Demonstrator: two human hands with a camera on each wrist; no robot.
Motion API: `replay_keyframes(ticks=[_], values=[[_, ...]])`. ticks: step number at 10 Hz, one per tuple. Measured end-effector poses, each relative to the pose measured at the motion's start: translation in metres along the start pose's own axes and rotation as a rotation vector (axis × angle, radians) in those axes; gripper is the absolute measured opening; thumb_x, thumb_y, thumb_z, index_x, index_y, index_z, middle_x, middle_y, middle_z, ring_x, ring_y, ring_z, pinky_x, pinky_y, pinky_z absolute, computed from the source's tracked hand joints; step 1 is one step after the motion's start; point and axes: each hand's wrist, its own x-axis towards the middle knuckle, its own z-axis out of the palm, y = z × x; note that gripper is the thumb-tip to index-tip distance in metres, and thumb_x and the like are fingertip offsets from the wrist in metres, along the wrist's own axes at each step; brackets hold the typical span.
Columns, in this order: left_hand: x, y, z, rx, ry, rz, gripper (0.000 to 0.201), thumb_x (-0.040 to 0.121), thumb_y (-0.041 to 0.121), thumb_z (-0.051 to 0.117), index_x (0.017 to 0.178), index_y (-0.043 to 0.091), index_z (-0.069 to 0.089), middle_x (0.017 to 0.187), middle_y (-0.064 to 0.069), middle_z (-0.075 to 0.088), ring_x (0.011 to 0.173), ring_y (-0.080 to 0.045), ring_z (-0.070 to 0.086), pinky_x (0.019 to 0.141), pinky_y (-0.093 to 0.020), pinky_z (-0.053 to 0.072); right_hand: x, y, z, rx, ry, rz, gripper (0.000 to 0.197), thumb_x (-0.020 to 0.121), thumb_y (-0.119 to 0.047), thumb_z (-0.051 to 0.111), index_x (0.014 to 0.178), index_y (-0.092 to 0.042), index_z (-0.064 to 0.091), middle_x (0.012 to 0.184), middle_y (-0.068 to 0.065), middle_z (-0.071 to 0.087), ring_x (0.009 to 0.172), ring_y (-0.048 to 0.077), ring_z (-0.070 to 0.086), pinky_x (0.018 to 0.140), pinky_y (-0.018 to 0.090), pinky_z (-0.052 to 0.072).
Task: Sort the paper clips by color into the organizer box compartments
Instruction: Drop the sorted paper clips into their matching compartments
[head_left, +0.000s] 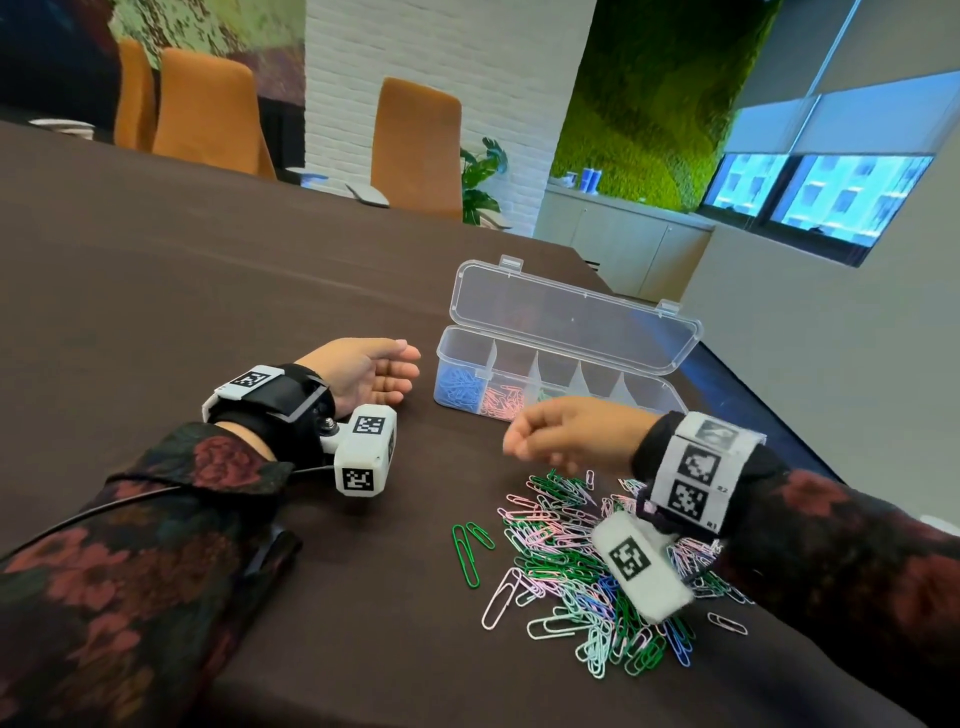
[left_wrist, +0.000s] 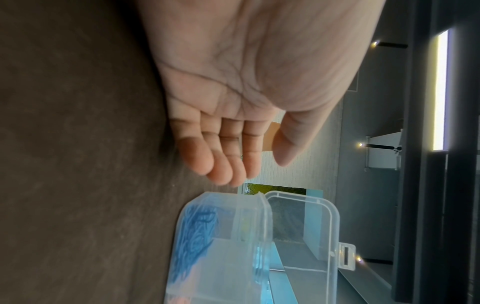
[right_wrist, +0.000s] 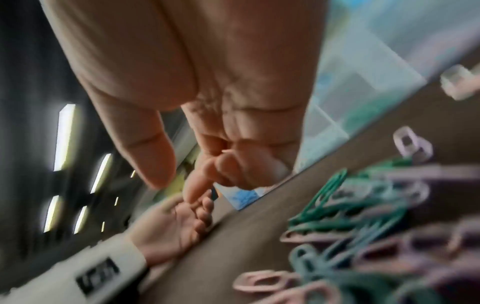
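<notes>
Head view first: box (head_left: 566, 374), lid up, holds blue and pink clips in its left compartments; the pile (head_left: 597, 561) lies just in front of it. Our right hand (head_left: 566, 431) hovers between them, fingers curled. Left wrist view: our left hand (left_wrist: 233, 92) rests beside the box, fingers relaxed, holding nothing. Right wrist view is blurred; we cannot tell whether the curled fingers (right_wrist: 233, 168) pinch a clip. Tangled clips could lift together, so a wrong colour may drop in.
</notes>
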Motion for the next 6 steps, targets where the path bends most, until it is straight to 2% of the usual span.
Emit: replay_keyframes(ticks=[1, 2, 3, 4, 5, 6], values=[[0.000, 0.000, 0.000, -0.001, 0.002, 0.000, 0.020, 0.098, 0.023, 0.045, 0.095, 0.010, 0.061, 0.077, -0.004, 0.060, 0.052, -0.010, 0.059, 0.048, -0.018, 0.051, -0.001, -0.003, 0.009, -0.625, -0.083, 0.034, 0.015, 0.085, -0.022, 0.069, 0.092, -0.020, 0.057, 0.064, -0.011, 0.043, 0.052, -0.001, 0.041, 0.051, 0.013, 0.031], [0.000, -0.001, 0.000, -0.004, 0.003, -0.002, 0.020, 0.098, 0.024, 0.046, 0.095, 0.010, 0.061, 0.077, -0.004, 0.060, 0.052, -0.010, 0.059, 0.048, -0.018, 0.051, -0.002, -0.002, 0.015, -0.683, -0.119, 0.027, 0.011, 0.086, -0.019, 0.068, 0.086, -0.017, 0.057, 0.061, -0.009, 0.043, 0.043, -0.007, 0.046, 0.042, 0.009, 0.034], [0.000, -0.001, 0.000, -0.002, 0.003, 0.002, 0.021, 0.098, 0.024, 0.045, 0.094, 0.011, 0.061, 0.076, -0.004, 0.060, 0.051, -0.010, 0.059, 0.048, -0.019, 0.051, -0.001, 0.001, 0.014, -0.692, -0.095, 0.005, 0.022, 0.085, -0.015, 0.066, 0.070, -0.021, 0.052, 0.054, -0.010, 0.046, 0.041, -0.007, 0.044, 0.045, 0.008, 0.032], [-0.001, -0.001, 0.001, -0.002, 0.005, 0.005, 0.021, 0.098, 0.024, 0.045, 0.093, 0.011, 0.061, 0.076, -0.004, 0.059, 0.052, -0.010, 0.058, 0.048, -0.019, 0.050, -0.003, 0.007, 0.010, -0.562, -0.060, 0.003, 0.022, 0.085, -0.015, 0.067, 0.070, -0.021, 0.052, 0.053, -0.014, 0.051, 0.046, -0.002, 0.042, 0.050, 0.011, 0.033], [-0.001, 0.000, 0.001, -0.001, 0.004, 0.000, 0.021, 0.098, 0.024, 0.045, 0.093, 0.011, 0.060, 0.076, -0.004, 0.059, 0.053, -0.010, 0.058, 0.047, -0.019, 0.050, -0.006, 0.015, 0.001, -0.316, -0.015, -0.004, 0.020, 0.086, -0.012, 0.067, 0.072, -0.019, 0.053, 0.060, -0.010, 0.053, 0.046, 0.000, 0.041, 0.047, 0.013, 0.034], [-0.001, 0.000, 0.001, -0.001, 0.005, -0.001, 0.021, 0.098, 0.023, 0.045, 0.092, 0.011, 0.061, 0.076, -0.003, 0.059, 0.053, -0.010, 0.058, 0.048, -0.018, 0.050, -0.007, 0.021, -0.005, -0.029, 0.062, -0.019, 0.022, 0.087, 0.001, 0.060, 0.074, -0.014, 0.052, 0.061, -0.003, 0.055, 0.041, 0.001, 0.041, 0.042, 0.013, 0.034]])
